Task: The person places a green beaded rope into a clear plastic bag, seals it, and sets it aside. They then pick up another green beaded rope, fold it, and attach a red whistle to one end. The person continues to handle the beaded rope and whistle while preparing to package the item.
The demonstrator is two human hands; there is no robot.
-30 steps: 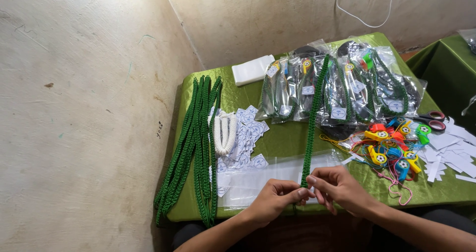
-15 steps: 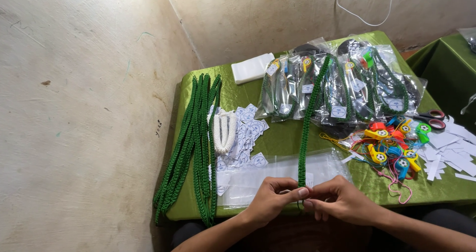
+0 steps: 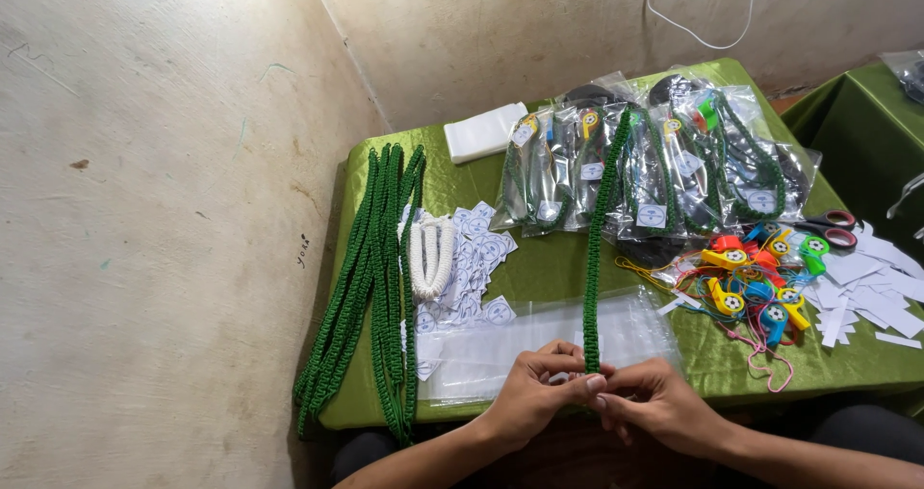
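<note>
Both hands, left hand [image 3: 534, 402] and right hand [image 3: 659, 407], have fingers clamped on one green braided cord [image 3: 596, 248].

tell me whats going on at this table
A person seated at a green-covered table pinches the near end of a green braided cord between both hands, left hand and right hand, at the table's front edge. The cord runs straight away across clear plastic sleeves towards a row of bagged cords. More green cords lie at the left, colourful whistles at the right.
</note>
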